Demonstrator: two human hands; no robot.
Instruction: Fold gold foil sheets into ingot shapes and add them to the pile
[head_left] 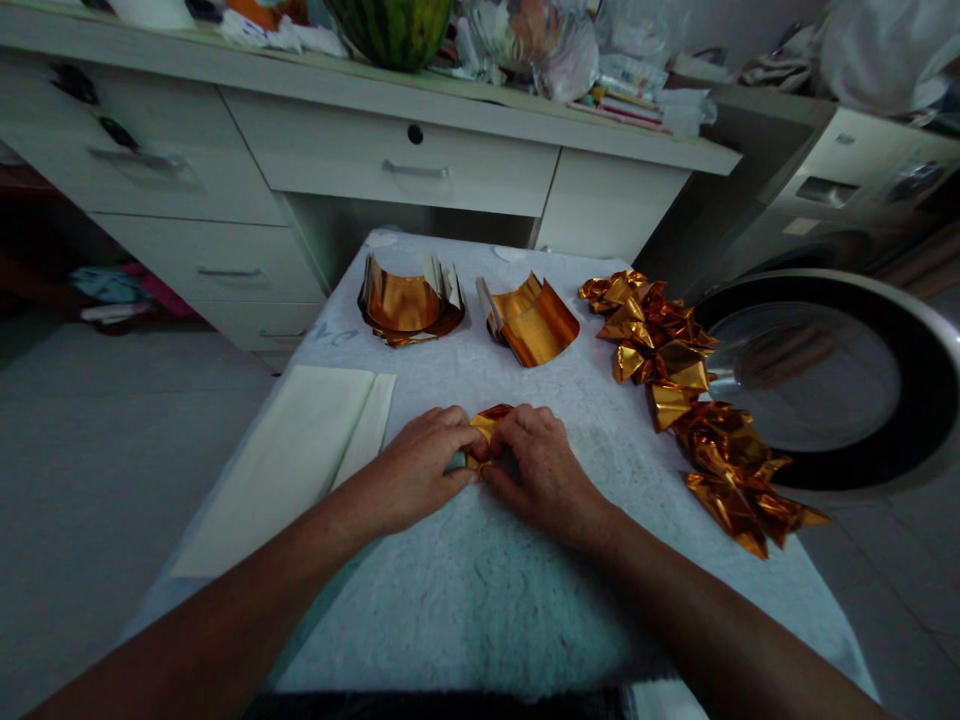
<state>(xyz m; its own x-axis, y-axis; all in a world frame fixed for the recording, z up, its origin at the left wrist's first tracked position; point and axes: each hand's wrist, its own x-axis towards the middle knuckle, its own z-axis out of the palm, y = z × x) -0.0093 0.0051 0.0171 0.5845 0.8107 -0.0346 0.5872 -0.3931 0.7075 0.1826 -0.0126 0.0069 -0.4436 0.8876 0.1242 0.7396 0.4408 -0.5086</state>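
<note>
Both hands meet over a small piece of gold foil paper (484, 428) near the middle of the cloth-covered table (540, 600). My left hand (424, 465) pinches its left side between thumb and fingers. On the other side, my right hand (544, 470) grips the same piece, thumb toward the left thumb. The fingers hide most of it, so its folded shape is unclear. Beyond the hands lie two curled stacks of gold foil sheets, a left stack (409, 302) and a right stack (536, 322). Folded gold foil pieces (660, 345) form a pile along the right side.
Flat pale paper (277, 450) lies at the table's left. Behind stands a white drawer cabinet (480, 178) with a watermelon (390, 30) and plastic bags on top. A washing machine's open round door (919, 400) juts close to the table's right edge.
</note>
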